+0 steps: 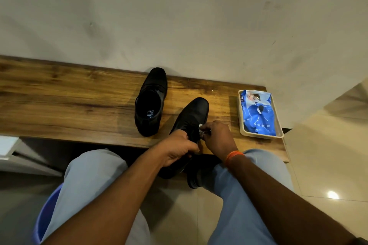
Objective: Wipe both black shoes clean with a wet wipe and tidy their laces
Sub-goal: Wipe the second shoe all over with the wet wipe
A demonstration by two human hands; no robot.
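A blue bucket (pixel 42 211) shows at the lower left, mostly hidden behind the person's light blue trouser leg, so its contents cannot be told. Above the knees, the left hand (pixel 176 150) curls around the heel end of the nearer black shoe (pixel 191 119), which overhangs the near edge of the wooden surface (pixel 69 105) with its toe pointing away and slightly right. The right hand (pixel 217 137), with an orange band (pixel 234 156) at the wrist, pinches a crumpled white wet wipe (pixel 201 129) against the shoe's lace area on its right side. The second black shoe (pixel 150 102) stands just to the left and farther back, apart from the first, its toe close to the wall (pixel 179 16) and its opening facing up; a white insole label with a large "D" and small unreadable lettering shows inside. Near the right end of the surface sits a cream rectangular tray (pixel 242 123) holding a blue wet-wipe pack (pixel 258 113) printed "mee" on its left side, the pack nearly filling the tray. Bare wood stretches far to the left of the shoes, with a narrower bare strip between the nearer shoe and the tray. The surface's far edge meets the wall.
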